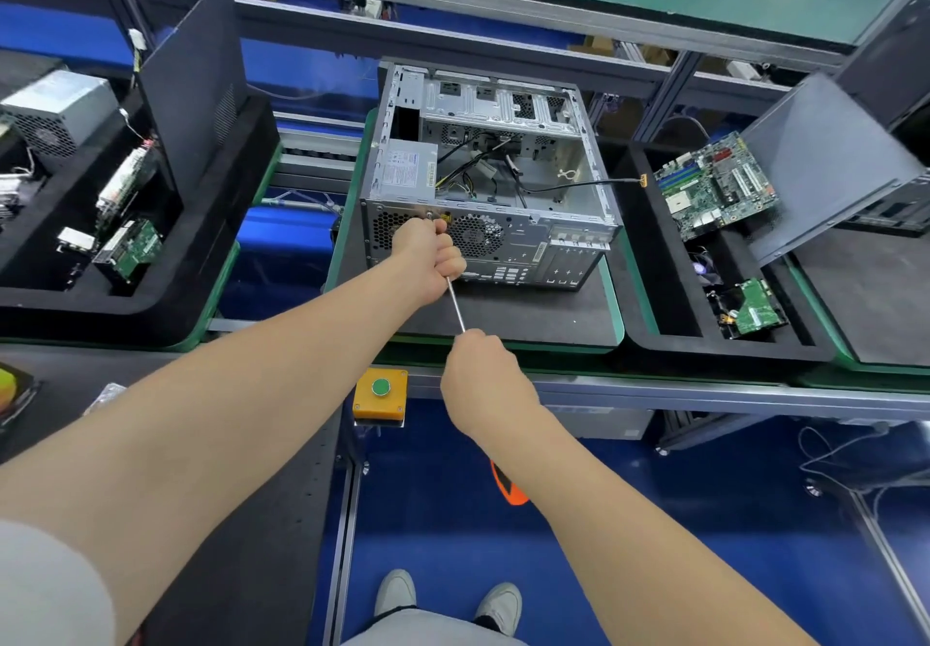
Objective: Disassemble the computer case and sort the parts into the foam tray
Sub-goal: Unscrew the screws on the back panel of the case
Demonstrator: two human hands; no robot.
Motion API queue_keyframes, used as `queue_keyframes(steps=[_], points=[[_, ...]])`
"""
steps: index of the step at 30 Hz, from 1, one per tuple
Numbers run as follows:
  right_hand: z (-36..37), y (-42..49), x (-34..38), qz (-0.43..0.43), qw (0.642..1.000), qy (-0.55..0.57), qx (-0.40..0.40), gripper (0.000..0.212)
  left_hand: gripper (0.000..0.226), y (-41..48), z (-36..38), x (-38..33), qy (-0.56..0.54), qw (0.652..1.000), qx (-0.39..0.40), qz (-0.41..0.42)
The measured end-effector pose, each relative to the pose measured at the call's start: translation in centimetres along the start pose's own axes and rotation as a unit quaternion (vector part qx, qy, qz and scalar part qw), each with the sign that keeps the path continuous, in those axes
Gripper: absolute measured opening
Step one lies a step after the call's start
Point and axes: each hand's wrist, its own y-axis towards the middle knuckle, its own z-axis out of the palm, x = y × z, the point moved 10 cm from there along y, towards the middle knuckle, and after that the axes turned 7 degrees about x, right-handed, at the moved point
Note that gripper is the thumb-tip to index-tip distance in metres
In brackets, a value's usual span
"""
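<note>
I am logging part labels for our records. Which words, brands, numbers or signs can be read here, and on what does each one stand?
None can be read with certainty.
Power supply label, inside the computer case: printed lines, too blurred.
Motherboard in the foam tray: markings too small.
Yellow button box: no text visible.
Screwdriver: no marking visible.

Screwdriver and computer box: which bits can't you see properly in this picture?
All from the head view:
1. Tip of the screwdriver: hidden inside the left hand, and so is the screw it meets on the computer case.
2. Its handle: covered by the right hand.
3. Label on the power supply: print too small to read.
4. Left foam tray: cut off by the picture's left edge.
</note>
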Motion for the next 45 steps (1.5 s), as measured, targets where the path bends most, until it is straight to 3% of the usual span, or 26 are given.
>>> queue_keyframes(steps=[3,5,7,9,11,12,13,14,18,20,22,25,27,29,31,33,34,36,38,39,40,41,45], points=[[0.1,-0.5,0.7,0.012,0.998,0.037,0.039,0.016,0.039,0.1,0.0,-0.1,-0.018,1.000,-0.001,-0.004],[2.7,-0.9,1.2,-0.007,0.967,0.163,0.194,0.033,0.039,0.1,0.0,-0.2,-0.022,1.000,0.013,-0.011],[5.0,-2.3,1.9,-0.017,0.858,0.400,0.323,0.047,0.038,0.0,0.2,0.0,-0.045,0.998,0.036,-0.024],[6.2,-3.7,2.5,-0.022,0.701,0.598,0.388,0.049,0.038,0.0,0.5,0.3,-0.078,0.995,0.055,-0.037],[6.8,-4.7,3.7,-0.018,0.554,0.704,0.444,0.047,0.041,0.0,0.8,0.5,-0.103,0.991,0.074,-0.047],[6.7,-5.0,4.5,-0.020,0.509,0.723,0.467,0.046,0.041,0.0,0.9,0.5,-0.112,0.989,0.085,-0.051],[6.7,-5.2,5.0,-0.027,0.507,0.719,0.475,0.044,0.041,0.1,0.9,0.5,-0.117,0.987,0.094,-0.054],[6.7,-4.8,4.9,-0.036,0.538,0.703,0.464,0.042,0.041,0.1,0.9,0.4,-0.114,0.987,0.098,-0.055],[6.8,-2.4,2.5,-0.034,0.781,0.536,0.318,0.042,0.039,0.1,0.0,-0.3,-0.051,0.995,0.077,-0.040],[6.0,-1.6,1.3,-0.020,0.875,0.430,0.222,0.042,0.036,0.1,-0.2,-0.7,-0.034,0.997,0.068,-0.026],[4.8,-1.3,0.8,-0.019,0.939,0.314,0.138,0.044,0.031,0.1,-0.3,-1.1,-0.022,0.998,0.060,-0.010],[2.7,-1.2,1.4,-0.044,0.990,0.123,0.046,0.049,0.023,0.2,-0.3,-1.7,-0.008,0.999,0.051,0.002],[1.4,-1.1,1.8,-0.075,0.997,-0.006,-0.004,0.051,0.022,0.3,-0.4,-1.8,0.001,0.999,0.044,0.004],[0.4,-0.9,1.7,-0.091,0.994,-0.062,-0.028,0.052,0.022,0.5,-0.4,-1.7,0.001,0.999,0.036,0.005],[1.0,-0.6,1.1,-0.093,0.995,0.028,0.017,0.052,0.023,0.6,-0.3,-1.6,-0.014,1.000,0.027,0.007],[3.2,-0.5,0.7,-0.079,0.958,0.245,0.127,0.052,0.025,0.8,-0.1,-1.5,-0.037,0.999,0.024,0.004],[4.5,-0.9,0.7,-0.064,0.906,0.370,0.196,0.051,0.026,0.9,0.0,-1.4,-0.048,0.999,0.026,0.000],[6.9,-2.5,1.8,-0.027,0.732,0.589,0.341,0.046,0.028,0.9,0.1,-1.3,-0.067,0.997,0.031,-0.007],[7.7,-4.5,3.3,0.000,0.553,0.709,0.438,0.042,0.028,0.8,0.1,-1.3,-0.077,0.996,0.030,-0.013],[7.5,-5.0,4.0,-0.007,0.507,0.728,0.462,0.040,0.028,0.7,0.1,-1.3,-0.081,0.996,0.030,-0.018],[7.3,-5.1,4.5,-0.022,0.500,0.729,0.466,0.039,0.027,0.7,0.2,-1.3,-0.086,0.996,0.032,-0.022],[7.2,-4.9,4.7,-0.034,0.531,0.715,0.454,0.038,0.026,0.7,0.1,-1.3,-0.088,0.995,0.035,-0.025],[7.3,-3.0,2.7,-0.016,0.771,0.561,0.303,0.041,0.025,0.6,-0.1,-1.3,-0.068,0.996,0.049,-0.032]])
